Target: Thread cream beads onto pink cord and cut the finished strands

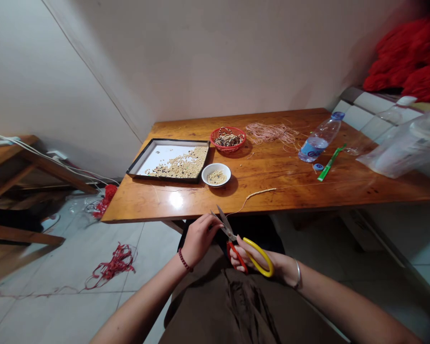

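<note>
In my right hand (241, 255) is a pair of scissors (231, 233) with one yellow and one red handle loop. Its blades stand apart, pointing away from me, over my lap near the table's front edge. My left hand (201, 237) pinches a thin string (241, 209) right beside the blades; the fingertips partly hide its end. That string runs onto the table to a short row of threaded beads (261, 192). Beyond my hands, a small white bowl (227, 171) holds loose pale beads. Left of it lies a black-edged tray (148, 155) with many pale and some dark beads.
A red basket (232, 148) of beads stands behind the bowl, beside a heap of pink string (270, 133). To the right are a water bottle (317, 143), a green packet (331, 161) and a plastic bag (397, 148). Red strips (114, 267) lie on the floor.
</note>
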`<control>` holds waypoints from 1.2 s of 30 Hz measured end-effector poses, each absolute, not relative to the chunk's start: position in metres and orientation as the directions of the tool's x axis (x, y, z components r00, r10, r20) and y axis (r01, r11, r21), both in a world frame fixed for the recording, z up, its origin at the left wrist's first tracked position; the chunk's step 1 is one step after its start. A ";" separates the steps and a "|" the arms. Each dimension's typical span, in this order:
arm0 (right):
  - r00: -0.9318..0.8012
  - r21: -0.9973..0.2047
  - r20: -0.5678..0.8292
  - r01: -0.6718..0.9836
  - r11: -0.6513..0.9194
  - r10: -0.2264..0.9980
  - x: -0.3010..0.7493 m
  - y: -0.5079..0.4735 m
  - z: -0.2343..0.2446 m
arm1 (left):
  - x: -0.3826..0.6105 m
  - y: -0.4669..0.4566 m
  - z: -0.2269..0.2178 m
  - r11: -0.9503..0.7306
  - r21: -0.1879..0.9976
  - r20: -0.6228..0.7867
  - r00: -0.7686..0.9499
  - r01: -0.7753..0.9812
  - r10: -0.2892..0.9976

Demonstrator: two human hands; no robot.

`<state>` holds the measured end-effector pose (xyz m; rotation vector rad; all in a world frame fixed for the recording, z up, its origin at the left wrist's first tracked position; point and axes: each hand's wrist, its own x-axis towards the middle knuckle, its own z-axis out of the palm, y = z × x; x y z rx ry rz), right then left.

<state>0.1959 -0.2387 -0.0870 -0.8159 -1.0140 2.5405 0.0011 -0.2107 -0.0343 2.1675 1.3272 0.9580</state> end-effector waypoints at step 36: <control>-0.786 -0.676 -0.494 0.076 -0.733 0.373 0.193 -0.241 -0.064 | 0.006 -0.208 -0.039 -0.411 0.725 0.281 0.307 0.553 0.909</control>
